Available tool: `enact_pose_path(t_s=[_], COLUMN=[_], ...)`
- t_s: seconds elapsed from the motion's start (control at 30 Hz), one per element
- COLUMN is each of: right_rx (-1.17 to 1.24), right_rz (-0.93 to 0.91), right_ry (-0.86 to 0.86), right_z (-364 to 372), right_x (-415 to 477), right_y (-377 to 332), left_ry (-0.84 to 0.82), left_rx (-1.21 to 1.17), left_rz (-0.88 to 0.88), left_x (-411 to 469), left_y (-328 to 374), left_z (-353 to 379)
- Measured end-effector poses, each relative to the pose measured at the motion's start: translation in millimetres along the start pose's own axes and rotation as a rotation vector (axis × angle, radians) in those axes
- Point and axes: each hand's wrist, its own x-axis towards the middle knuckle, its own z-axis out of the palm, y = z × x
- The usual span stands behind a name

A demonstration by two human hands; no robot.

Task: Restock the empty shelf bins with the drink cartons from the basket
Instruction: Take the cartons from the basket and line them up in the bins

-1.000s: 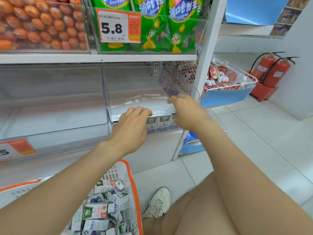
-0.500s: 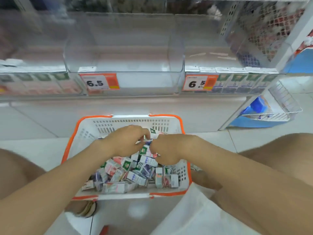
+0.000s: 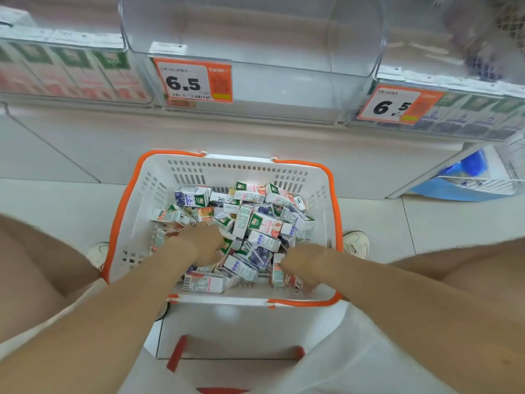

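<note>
Many cartons (image 3: 264,226) lie in a heap inside the basket (image 3: 337,223). The basket is white with an orange rim and sits on the floor (image 3: 56,211) below the shelf. Both hands are down in the basket. The left hand (image 3: 203,241) lies on the middle of the heap, and its fingers dip in among the cartons. The right hand (image 3: 305,264) is at the near right side of the heap, with its fingers bent down and touching cartons there. I cannot tell if either hand holds a carton, as the fingertips are hidden. A few cartons lie between the two hands. Up on the shelf, the middle bin (image 3: 255,38) is clear and empty. A tag (image 3: 193,81) on its front says 6.5. The left bin (image 3: 71,69) and the right bin (image 3: 468,115) have rows of cartons in them.
</note>
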Motion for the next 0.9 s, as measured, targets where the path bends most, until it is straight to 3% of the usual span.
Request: enact_pose_path(t_s=[0.17, 0.37, 0.47, 0.7, 0.8, 0.9], right_rx=[-0.012, -0.095, -0.017, 0.253, 0.361, 0.480], right_rz=[-0.042, -0.100, -0.094, -0.062, -0.067, -0.079], right_ry=[0.034, 0.014, -0.013, 0.009, 0.093, 0.310], right_z=[10, 25, 29, 20, 2, -27], right_x=[12, 21, 20, 21, 15, 3], right_y=[8, 10, 8, 12, 18, 22], left_ry=[0.034, 0.046, 0.020, 0.267, 0.338, 0.422], left_rx=[0.088, 0.061, -0.015, -0.007, -0.182, -0.511], left_rz=[-0.058, -0.043, -0.037, -0.022, -0.024, -0.052], left_x=[5, -1, -5, -13, -17, -26], left_y=[10, 2, -14, -27, -34, -37], left_z=[9, 6, 1, 12, 5, -15])
